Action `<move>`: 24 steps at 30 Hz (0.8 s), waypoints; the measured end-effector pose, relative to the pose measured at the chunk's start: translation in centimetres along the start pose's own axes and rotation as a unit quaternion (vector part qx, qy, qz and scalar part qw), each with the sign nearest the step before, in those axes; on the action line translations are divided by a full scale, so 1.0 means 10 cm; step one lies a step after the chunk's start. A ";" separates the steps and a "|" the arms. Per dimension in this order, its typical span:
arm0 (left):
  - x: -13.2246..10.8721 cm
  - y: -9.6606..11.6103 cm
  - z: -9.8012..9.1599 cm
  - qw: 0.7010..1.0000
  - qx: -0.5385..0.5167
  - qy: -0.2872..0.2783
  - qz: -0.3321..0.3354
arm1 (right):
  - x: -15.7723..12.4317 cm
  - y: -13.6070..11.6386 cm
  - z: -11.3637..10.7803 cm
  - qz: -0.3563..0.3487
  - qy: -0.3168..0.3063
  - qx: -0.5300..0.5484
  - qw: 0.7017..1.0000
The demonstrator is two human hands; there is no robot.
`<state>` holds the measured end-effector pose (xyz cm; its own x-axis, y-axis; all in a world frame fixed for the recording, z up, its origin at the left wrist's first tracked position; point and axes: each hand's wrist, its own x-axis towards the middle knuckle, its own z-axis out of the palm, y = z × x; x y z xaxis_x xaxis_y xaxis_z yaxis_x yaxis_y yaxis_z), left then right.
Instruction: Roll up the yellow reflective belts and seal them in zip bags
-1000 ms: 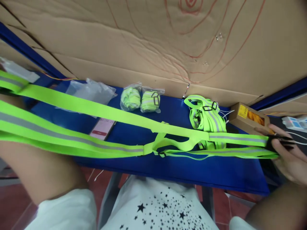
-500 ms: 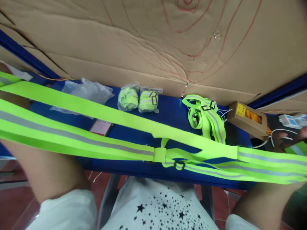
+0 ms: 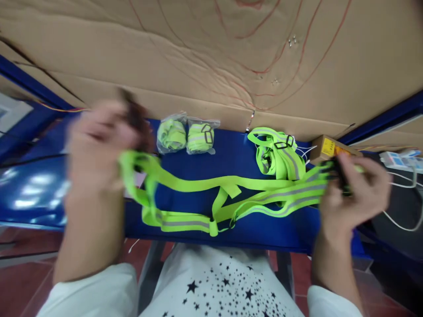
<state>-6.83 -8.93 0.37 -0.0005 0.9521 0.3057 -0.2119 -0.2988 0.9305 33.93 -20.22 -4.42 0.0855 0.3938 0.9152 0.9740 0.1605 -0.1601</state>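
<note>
With our blurred left hand (image 3: 102,132) we are apparently gripping one end of a neon-green, grey-striped fabric strap (image 3: 190,223), which is hanging slack over the blue tabletop (image 3: 231,156), not yet bundled. Behind it, two clear plastic bags (image 3: 200,137) of coiled neon-green webbing are sitting already filled; farther right, a neon-green buckled webbing bundle (image 3: 286,162) is lying unbagged, and our right hand (image 3: 360,191) is gripping the strap's other end by black fittings (image 3: 341,174)

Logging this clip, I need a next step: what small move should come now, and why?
Probably bring the left hand toward the right hand, doubling over the green strap: it sags in open loops between them, and a bagged bundle beyond shows similar strap packed small.
</note>
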 end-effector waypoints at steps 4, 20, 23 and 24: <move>-0.43 -0.30 0.60 0.947 0.218 -0.236 -0.021 | -0.10 -0.69 0.23 -0.052 -0.128 0.093 0.986; -0.68 -0.40 0.86 0.927 0.235 -0.285 -0.059 | -0.24 -0.97 0.32 -0.068 -0.146 0.074 0.984; -0.66 -0.41 0.89 0.928 0.224 -0.292 -0.057 | -0.29 -1.07 0.35 -0.098 -0.188 0.077 0.974; -0.63 -0.40 0.89 0.929 0.219 -0.293 -0.052 | -0.29 -1.09 0.35 -0.108 -0.208 0.088 0.968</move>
<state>2.71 -14.31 -3.51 0.5573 0.8170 0.1479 0.2367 -0.3270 0.9149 22.33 -19.89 -6.61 -0.2427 0.6587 0.7121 0.9061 0.4161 -0.0761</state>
